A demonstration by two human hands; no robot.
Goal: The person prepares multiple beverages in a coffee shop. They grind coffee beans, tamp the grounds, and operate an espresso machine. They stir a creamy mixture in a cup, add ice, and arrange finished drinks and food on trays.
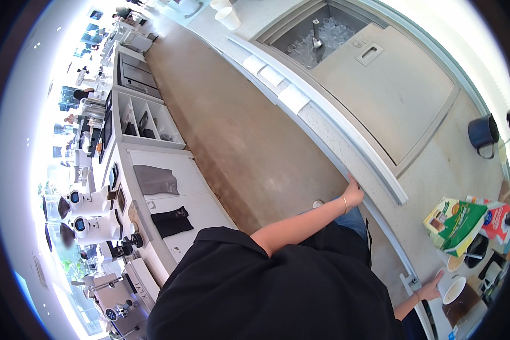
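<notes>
My left hand (353, 195) is at the front edge of the speckled pale counter (344, 131), its fingers bent around that edge. Farther along the same counter, at the lower right, my right hand (429, 291) is against the side of a white paper cup (454, 290). Some of its fingers are hidden by the cup, which has a little pale brown matter inside. Just above that hand is another small cup (455, 262) with light brown contents. A green and yellow carton (457, 225) stands beside it, next to a red and white package (495, 223).
A steel ice bin (382, 93) with a half-drawn lid and a scoop (317, 36) is set into the counter. A dark mug (482, 132) stands beyond it. Several white cloths (293, 97) hang over the counter edge. Behind, across the aisle floor (255, 136), are coffee grinders (95, 227) and an espresso machine (119, 297).
</notes>
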